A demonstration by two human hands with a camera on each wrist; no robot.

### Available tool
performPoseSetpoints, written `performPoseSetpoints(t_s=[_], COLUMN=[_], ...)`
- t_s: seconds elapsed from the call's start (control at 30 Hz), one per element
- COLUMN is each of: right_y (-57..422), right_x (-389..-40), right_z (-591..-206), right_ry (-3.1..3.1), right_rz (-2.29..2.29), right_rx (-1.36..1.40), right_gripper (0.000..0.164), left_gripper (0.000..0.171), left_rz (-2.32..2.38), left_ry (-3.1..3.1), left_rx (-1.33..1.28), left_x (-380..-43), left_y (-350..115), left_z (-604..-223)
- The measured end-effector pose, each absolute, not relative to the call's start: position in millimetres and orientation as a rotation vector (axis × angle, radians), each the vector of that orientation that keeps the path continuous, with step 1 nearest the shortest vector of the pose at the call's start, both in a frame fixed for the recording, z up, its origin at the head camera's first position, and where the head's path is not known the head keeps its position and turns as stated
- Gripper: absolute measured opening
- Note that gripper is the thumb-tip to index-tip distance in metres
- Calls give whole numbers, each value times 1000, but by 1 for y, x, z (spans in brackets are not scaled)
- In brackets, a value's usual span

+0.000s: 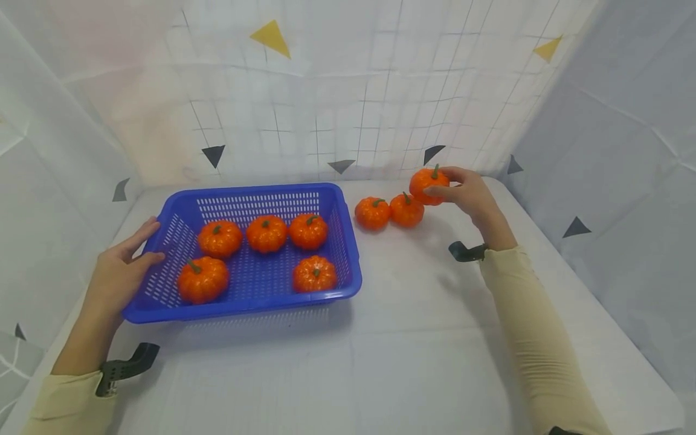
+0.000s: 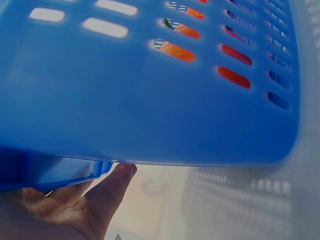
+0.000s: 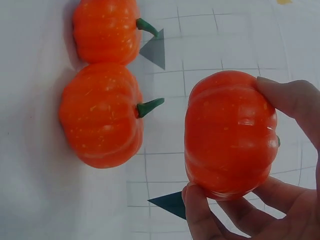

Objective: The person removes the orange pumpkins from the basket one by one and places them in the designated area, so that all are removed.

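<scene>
My right hand (image 1: 466,192) holds a small orange pumpkin (image 3: 231,132) with a green stem, thumb on one side and fingers on the other. In the head view it is raised at the table's back, overlapping one of two pumpkins (image 3: 101,116) that sit side by side. At the left, a blue plastic basket (image 1: 239,311) with slotted walls contains several similar pumpkins (image 1: 203,280). My left hand (image 1: 116,272) grips the basket's left rim, its thumb reaching over the edge. The left wrist view shows the thumb (image 2: 117,185) right at the rim, beyond the basket's wall.
A white-covered table (image 1: 380,362) carries everything. White sheeting with a grid and dark and yellow triangles (image 1: 273,39) rises behind it, and grey-white sheeting (image 1: 614,151) stands along the sides. Each wrist wears a dark camera mount (image 1: 127,365).
</scene>
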State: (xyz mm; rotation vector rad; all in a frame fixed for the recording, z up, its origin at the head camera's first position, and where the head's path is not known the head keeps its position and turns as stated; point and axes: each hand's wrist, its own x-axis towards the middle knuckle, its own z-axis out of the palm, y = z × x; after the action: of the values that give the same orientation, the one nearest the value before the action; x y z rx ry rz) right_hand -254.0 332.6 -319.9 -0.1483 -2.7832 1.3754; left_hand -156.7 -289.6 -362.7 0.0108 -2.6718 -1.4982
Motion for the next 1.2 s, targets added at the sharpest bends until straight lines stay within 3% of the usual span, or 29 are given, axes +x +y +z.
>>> performPoseSetpoints(t_s=[1.2], right_y=[364], right_x=[-268], right_z=[-353], right_ry=[-2766], right_rz=[1325], right_rx=[-369], right_gripper=[83], left_gripper=[59], left_rz=[-1466], left_ry=[-2666], left_rx=[-12], left_x=[-156], left_y=[-288], left_z=[-362])
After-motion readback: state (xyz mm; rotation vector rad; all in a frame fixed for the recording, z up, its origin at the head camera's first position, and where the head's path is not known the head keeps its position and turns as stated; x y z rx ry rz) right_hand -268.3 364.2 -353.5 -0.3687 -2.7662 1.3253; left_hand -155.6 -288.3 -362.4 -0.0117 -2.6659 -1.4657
